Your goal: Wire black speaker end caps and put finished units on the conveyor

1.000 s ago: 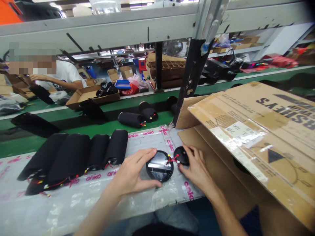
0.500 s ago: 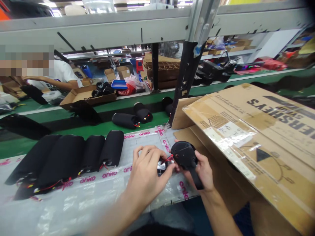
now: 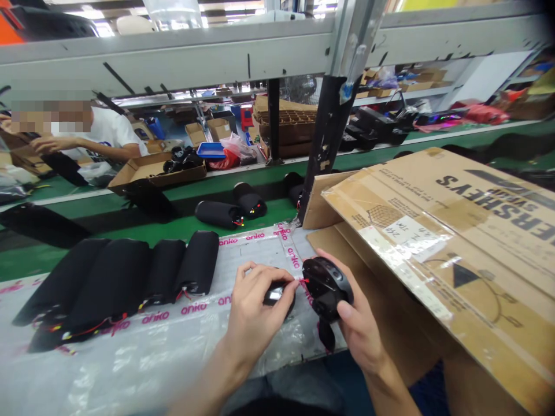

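My right hand [image 3: 358,315] is wrapped round a black rounded device [image 3: 327,286], and a black strap or flap [image 3: 326,335] hangs beneath it. Just left of it, my left hand [image 3: 258,300] is closed, thumb and forefinger pinching a thin red wire [image 3: 303,281] that runs to the device. Under the left fingers is a dark round part with a shiny face [image 3: 274,293]; how firmly it is held is hidden. Several black fabric cylinders [image 3: 197,263] with small coloured wires at their ends lie to the left on the wrapped table [image 3: 182,352].
A large open cardboard box [image 3: 433,231] stands close at the right. Behind the table, a green conveyor [image 3: 277,202] carries more black cylinders [image 3: 217,214]. A metal post [image 3: 325,127] rises beyond my hands. A person in a white shirt [image 3: 113,130] works at the far left.
The black device has turned in my right hand, now showing its side edge. My left fingers have shifted slightly and pinch the wire. The person's hand across the conveyor has moved.
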`<state>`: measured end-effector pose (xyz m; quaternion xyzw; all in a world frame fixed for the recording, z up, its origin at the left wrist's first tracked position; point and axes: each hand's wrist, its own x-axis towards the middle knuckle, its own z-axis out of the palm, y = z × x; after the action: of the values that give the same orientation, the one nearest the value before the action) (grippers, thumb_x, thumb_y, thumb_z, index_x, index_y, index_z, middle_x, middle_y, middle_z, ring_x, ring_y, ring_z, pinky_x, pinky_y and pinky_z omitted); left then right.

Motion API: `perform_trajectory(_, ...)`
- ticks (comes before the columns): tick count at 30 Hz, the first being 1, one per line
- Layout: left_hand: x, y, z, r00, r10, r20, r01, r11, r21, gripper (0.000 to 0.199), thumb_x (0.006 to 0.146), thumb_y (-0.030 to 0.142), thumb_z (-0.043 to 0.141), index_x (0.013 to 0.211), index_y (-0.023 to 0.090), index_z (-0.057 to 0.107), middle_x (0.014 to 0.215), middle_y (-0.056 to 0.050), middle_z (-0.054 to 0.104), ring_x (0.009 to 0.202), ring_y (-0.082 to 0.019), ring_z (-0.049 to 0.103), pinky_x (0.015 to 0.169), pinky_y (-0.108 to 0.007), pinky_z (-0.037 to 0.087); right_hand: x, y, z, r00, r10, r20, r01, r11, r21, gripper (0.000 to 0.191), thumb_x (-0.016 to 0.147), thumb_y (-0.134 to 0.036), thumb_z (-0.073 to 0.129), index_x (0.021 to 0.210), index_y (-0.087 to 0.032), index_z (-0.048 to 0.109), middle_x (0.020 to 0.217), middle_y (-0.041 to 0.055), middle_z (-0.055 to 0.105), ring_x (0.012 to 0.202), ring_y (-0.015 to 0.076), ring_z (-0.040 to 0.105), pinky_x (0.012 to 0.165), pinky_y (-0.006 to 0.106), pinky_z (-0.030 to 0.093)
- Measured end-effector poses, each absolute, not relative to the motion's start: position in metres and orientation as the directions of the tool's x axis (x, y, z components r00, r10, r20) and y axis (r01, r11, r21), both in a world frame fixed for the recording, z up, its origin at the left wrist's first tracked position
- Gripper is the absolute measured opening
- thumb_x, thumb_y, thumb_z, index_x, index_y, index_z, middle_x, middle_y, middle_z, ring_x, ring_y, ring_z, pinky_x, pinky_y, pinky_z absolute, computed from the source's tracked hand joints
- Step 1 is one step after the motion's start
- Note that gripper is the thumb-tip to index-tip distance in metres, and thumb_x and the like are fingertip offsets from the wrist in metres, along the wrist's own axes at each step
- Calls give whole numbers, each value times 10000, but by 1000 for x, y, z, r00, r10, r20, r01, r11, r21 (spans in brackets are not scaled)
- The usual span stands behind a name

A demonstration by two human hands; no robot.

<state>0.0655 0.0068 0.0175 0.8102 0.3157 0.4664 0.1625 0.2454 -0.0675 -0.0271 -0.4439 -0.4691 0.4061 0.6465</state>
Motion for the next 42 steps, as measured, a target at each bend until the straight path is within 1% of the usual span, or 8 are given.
perform_trajectory(6,65,8,16,342,659,669,338,-751,567,178,946,99,793,1009,218,676,912,56,806,778,-140,774,963,-366,408,238,-62,-14,170,920,353,94,341,-935,649,1016,-561,651,1607,-341,501,1612,62,596,1456,303,606,1225,414,502)
perform_trajectory(13,61,9,16,371,620,691,303,-784,541,137,961,107,784,997,223,721,926,43,839,857,-169,801,983,-386,396,253,-55,-8,15,909,417,287,396,-872,651,1017,-516,665,1624,-373,480,1646,39,554,1512,292,535,1268,390,438)
perform_trajectory(19,63,5,15,360,659,660,321,-752,576,189,978,73,747,1073,237,737,978,32,848,889,-171,795,981,-387,397,257,-56,-10,41,925,378,246,358,-901,665,1020,-567,641,1622,-322,499,1636,72,574,1467,310,591,1222,387,487)
perform_trajectory(23,63,5,17,322,701,636,340,-712,614,150,958,101,783,990,223,702,905,47,828,796,-153,776,991,-392,379,255,-59,-9,57,935,351,251,327,-911,653,1018,-573,643,1613,-338,511,1636,56,575,1490,319,568,1218,397,492)
perform_trajectory(29,58,9,19,417,607,677,333,-795,507,141,998,95,723,1052,225,718,930,24,836,874,-179,766,993,-409,392,253,-59,-4,69,927,369,265,339,-902,623,1019,-543,656,1589,-319,543,1631,65,584,1482,326,585,1182,410,541)
perform_trajectory(35,62,9,20,392,674,626,365,-738,567,114,963,89,712,958,203,700,849,17,772,836,-179,704,945,-390,428,249,-62,-7,157,929,335,248,291,-924,606,1037,-532,628,1592,-309,532,1611,71,612,1470,322,603,1217,434,517)
perform_trajectory(40,60,18,27,498,605,622,305,-793,527,87,968,112,690,959,197,703,844,-4,745,839,-186,678,900,-381,459,251,-64,-6,115,930,348,268,309,-913,617,1024,-524,661,1593,-326,532,1631,60,594,1487,313,591,1224,425,516)
perform_trajectory(42,59,21,30,516,610,602,281,-784,554,99,964,105,682,946,201,697,847,-8,752,840,-189,683,900,-385,473,254,-63,-4,110,933,343,282,302,-911,626,1021,-515,670,1597,-315,533,1628,75,594,1474,315,603,1192,414,548)
